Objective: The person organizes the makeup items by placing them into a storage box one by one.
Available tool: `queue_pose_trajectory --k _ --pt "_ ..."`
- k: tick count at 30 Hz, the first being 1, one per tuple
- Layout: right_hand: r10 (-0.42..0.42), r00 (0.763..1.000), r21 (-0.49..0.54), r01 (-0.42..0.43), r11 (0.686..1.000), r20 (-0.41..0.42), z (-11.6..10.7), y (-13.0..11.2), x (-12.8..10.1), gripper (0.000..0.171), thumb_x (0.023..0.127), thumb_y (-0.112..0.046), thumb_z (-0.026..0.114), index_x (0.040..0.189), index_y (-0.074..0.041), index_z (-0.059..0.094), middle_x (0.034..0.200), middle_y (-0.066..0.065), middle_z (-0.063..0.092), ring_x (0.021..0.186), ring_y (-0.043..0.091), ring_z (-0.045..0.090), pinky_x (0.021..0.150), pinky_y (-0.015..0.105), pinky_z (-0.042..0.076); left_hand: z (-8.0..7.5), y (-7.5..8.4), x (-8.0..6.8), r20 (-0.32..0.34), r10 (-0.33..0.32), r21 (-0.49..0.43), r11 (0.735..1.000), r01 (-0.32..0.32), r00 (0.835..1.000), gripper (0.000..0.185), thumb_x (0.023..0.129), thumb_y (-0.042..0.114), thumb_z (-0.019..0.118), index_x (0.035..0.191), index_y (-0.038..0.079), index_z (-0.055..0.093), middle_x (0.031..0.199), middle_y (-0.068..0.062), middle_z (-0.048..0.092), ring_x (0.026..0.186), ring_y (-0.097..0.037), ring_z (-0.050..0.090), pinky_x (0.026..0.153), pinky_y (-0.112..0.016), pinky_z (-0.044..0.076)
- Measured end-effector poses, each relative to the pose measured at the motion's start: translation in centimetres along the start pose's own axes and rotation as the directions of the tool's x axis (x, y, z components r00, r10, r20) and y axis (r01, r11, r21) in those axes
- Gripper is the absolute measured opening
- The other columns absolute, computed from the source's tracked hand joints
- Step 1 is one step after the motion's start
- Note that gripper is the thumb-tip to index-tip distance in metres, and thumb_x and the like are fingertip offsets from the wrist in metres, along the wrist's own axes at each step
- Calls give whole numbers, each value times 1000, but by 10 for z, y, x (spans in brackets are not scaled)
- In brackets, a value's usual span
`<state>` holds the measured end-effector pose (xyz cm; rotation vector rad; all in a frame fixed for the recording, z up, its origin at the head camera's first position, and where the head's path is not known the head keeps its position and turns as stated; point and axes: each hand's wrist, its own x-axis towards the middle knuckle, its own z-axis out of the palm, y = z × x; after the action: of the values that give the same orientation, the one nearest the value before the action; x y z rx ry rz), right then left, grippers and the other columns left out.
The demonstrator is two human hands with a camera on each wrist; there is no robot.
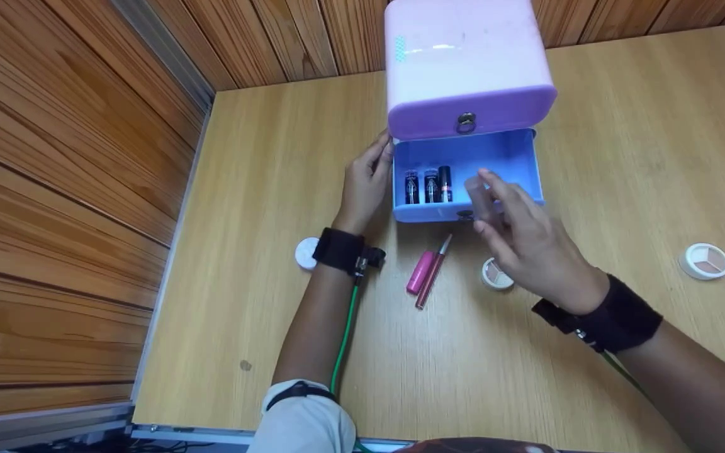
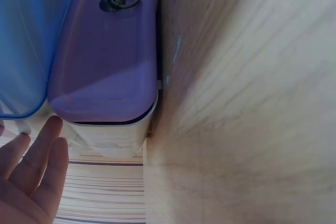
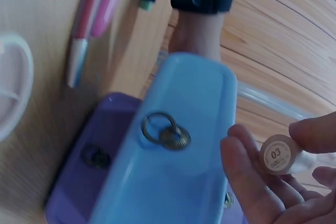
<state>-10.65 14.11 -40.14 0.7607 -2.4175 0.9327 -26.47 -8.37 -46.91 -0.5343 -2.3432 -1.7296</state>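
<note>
Nearest the camera, the right hand (image 1: 520,242) pinches a small round tube (image 3: 279,153) labelled 03 over the open blue drawer (image 1: 513,160) on the desk (image 1: 262,189). Relaxed and open, the left hand (image 1: 365,182) touches the drawer's left wall.

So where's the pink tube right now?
In the head view the pink tube lies on the table, just in front of the open blue drawer, beside a thin pink pencil.

Left hand (image 1: 367,182) extended forward, fingers straight and relaxed. Right hand (image 1: 517,236) raised, fingertips (image 3: 315,132) pinching, both wrists strapped.
</note>
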Motion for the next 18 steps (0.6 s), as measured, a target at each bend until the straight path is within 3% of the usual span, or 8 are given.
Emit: queue_pose_trajectory --k 6,12,18 --pt "69 997 -23 -69 997 -29 -10 6 13 64 89 -6 72 145 -7 43 96 13 63 79 20 63 68 32 53 0 1 0 0 0 -1 1000 0 1000 40 104 24 47 140 8 50 143 -1 48 129 -3 43 104 -16 36" --pt "77 994 -46 -81 996 -75 -14 15 28 55 89 -9 73 139 -3 51 87 12 62 71 16 52 61 23 40 0 0 -1 -6 -7 8 1000 7 1000 41 103 27 47 140 9 50 144 -1 48 129 -3 43 103 -16 36" --pt "174 982 26 -173 985 -70 -14 19 42 53 92 -14 69 138 -2 46 86 9 65 73 13 57 63 21 45 -1 -1 -2 -6 -13 1 1000 13 1000 40 103 25 48 140 9 50 144 -3 47 130 -4 43 103 -16 36"
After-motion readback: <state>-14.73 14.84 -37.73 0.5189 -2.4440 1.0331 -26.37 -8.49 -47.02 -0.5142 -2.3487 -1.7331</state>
